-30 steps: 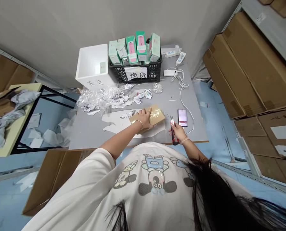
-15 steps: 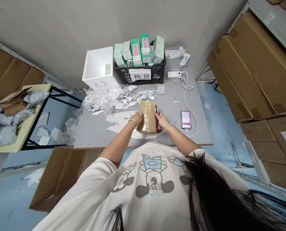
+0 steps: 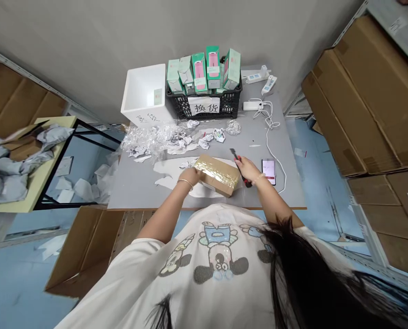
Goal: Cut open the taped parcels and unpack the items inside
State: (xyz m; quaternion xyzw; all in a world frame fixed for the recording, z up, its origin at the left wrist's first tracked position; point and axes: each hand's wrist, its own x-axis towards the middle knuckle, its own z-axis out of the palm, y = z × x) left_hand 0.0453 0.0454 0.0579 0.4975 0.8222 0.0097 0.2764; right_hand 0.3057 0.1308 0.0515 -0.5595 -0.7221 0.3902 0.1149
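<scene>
A brown cardboard box [image 3: 219, 173] with shiny clear tape along its top lies turned at a slant, over white paper [image 3: 168, 170] on the grey table. My left hand [image 3: 191, 176] grips its left end, fingers partly hidden by the box. On the right, my right hand [image 3: 248, 169] is closed around a red and black utility knife [image 3: 238, 167], its dark tip pointing away from me. The knife is close beside the box's right end; whether they touch I cannot tell.
Behind the box lie crumpled paper and plastic wrap [image 3: 156, 141]. A white foam box [image 3: 144, 91] and a black crate [image 3: 233, 104] of green cartons [image 3: 200, 73] stand at the back. A phone [image 3: 269, 171] on a white cable lies at right.
The box has turned from pointing away from me to lying slantwise. My right hand, with the knife, has moved off the box's side to the right.
</scene>
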